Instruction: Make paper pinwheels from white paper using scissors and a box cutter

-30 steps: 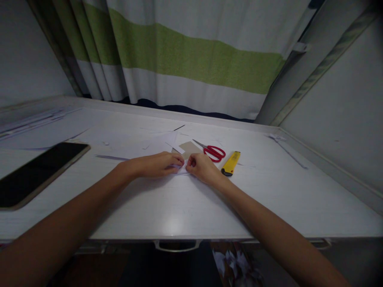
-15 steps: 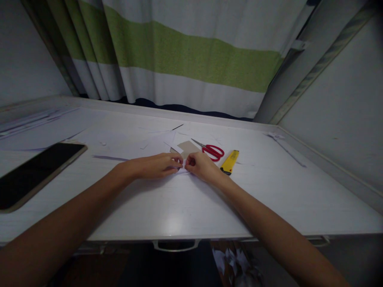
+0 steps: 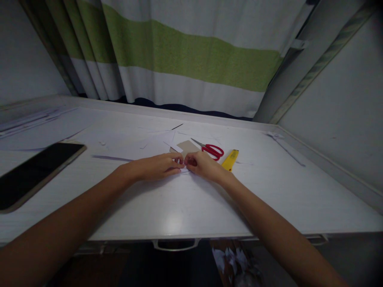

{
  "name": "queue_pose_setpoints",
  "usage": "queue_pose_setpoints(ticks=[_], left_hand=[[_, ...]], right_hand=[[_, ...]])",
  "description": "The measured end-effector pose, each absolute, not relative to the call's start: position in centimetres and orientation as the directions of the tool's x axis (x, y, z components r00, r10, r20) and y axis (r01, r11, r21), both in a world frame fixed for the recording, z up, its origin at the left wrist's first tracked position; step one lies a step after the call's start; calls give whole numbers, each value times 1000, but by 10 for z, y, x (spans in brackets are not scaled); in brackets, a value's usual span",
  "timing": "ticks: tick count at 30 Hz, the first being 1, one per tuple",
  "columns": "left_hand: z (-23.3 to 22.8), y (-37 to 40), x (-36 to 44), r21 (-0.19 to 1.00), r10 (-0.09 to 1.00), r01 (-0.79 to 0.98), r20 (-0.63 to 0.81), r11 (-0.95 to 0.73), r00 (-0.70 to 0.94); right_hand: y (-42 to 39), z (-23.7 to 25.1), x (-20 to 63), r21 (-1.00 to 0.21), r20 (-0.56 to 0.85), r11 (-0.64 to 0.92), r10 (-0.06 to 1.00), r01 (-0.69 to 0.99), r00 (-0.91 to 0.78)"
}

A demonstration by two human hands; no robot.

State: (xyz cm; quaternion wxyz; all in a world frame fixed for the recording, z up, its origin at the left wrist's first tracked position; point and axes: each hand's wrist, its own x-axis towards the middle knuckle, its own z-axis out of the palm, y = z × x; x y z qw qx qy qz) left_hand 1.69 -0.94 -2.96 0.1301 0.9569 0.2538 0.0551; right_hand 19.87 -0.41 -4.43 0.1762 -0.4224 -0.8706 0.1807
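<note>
Fingertips of my left hand [image 3: 158, 166] and right hand [image 3: 201, 164] are pinched together on a small white paper piece [image 3: 183, 170], lying flat just this side of the red scissors [image 3: 211, 150]. I judge I'm pressing a fold; next comes a firm crease without letting it slip.
</note>
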Motion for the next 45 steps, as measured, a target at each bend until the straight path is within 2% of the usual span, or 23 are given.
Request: queue_pose_setpoints(ticks=[6, 17, 24, 30, 35, 40, 45], left_hand=[[-28, -11, 18, 298, 503, 473, 27, -829, 864], [-17, -10, 8, 358, 461, 421, 33, -834, 887], [-14, -12, 6, 344, 498, 467, 0, -815, 867], [-15, -22, 10, 326, 476, 462, -40, -825, 879], [-25, -31, 21, 360, 513, 482, -13, -798, 859], [-35, -35, 33, 370, 551, 480, 115, -796, 826], [-33, -25, 31, 349, 586, 517, 127, -782, 801]], right_hand=[[-7, -37, 200, -403, 165, 640, 754, 655, -635], [-3, -42, 203, -395, 137, 647, 744, 653, -654], [-5, -39, 203, -352, 119, 677, 718, 646, -686], [-6, -36, 208, -332, 114, 671, 726, 663, -678], [-3, -33, 215, -319, 112, 712, 684, 626, -721], [-1, -27, 219, -360, 30, 645, 730, 674, -683], [3, -29, 223, -396, -18, 635, 716, 663, -697]])
